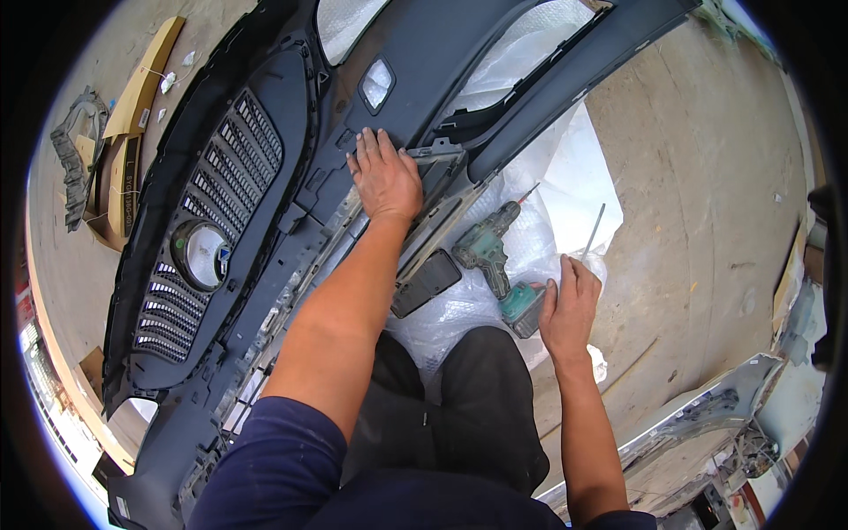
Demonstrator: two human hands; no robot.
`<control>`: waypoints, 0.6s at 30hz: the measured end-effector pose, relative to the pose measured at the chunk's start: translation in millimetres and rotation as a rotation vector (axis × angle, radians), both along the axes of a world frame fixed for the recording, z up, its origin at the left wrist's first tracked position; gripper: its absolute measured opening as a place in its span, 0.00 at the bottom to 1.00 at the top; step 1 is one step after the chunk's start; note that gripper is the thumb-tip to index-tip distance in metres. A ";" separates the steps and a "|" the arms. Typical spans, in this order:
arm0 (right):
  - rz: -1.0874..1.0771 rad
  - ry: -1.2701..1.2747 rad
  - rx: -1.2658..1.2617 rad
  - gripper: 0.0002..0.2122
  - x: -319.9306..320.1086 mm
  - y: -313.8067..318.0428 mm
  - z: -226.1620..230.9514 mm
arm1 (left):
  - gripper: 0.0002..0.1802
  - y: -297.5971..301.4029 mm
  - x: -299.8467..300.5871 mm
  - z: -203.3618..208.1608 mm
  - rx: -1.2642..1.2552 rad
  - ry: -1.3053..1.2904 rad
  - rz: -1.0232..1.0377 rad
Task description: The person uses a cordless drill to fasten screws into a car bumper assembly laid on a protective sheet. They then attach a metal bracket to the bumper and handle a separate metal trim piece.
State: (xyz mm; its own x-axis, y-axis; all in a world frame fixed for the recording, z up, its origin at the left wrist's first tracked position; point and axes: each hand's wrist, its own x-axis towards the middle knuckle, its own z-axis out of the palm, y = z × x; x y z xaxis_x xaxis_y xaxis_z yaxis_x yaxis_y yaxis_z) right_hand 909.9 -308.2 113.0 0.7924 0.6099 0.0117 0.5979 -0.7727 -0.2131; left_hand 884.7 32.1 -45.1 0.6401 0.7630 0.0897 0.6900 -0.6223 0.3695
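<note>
A large dark grey car bumper (420,66) lies diagonally before me on bubble wrap. My left hand (387,181) rests on it, fingers stretched out, beside a narrow slot-like opening along its edge. In my right hand (571,309), pinched between thumb and fingers, is a thin metal rod (595,230) pointing up and away; it looks like a screwdriver shaft, and any handle is hidden. Just left of that hand lies a teal and black cordless drill (486,247) on its side, with a bit in its chuck. A dark flat piece with rounded corners (427,283) lies close to my knees.
The slatted grille (234,163) with a round ring sits at the bumper's left. White bubble wrap (579,172) covers the concrete floor (689,203) under the drill. Torn cardboard (126,181) lies far left. A pale car body panel (707,402) stands at the lower right.
</note>
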 end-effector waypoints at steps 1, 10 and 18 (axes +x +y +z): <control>-0.006 0.141 0.017 0.29 -11.5 19.0 -7.7 | 0.34 -0.2 3.1 -0.9 0.009 -0.001 -0.007; -0.161 0.632 -0.301 0.34 -7.3 72.8 -54.5 | 0.32 -2.5 -2.1 2.6 0.021 -0.006 -0.029; -0.175 0.768 -0.189 0.27 0.3 61.4 -23.2 | 0.31 -2.5 -3.8 -0.1 -0.001 -0.008 -0.002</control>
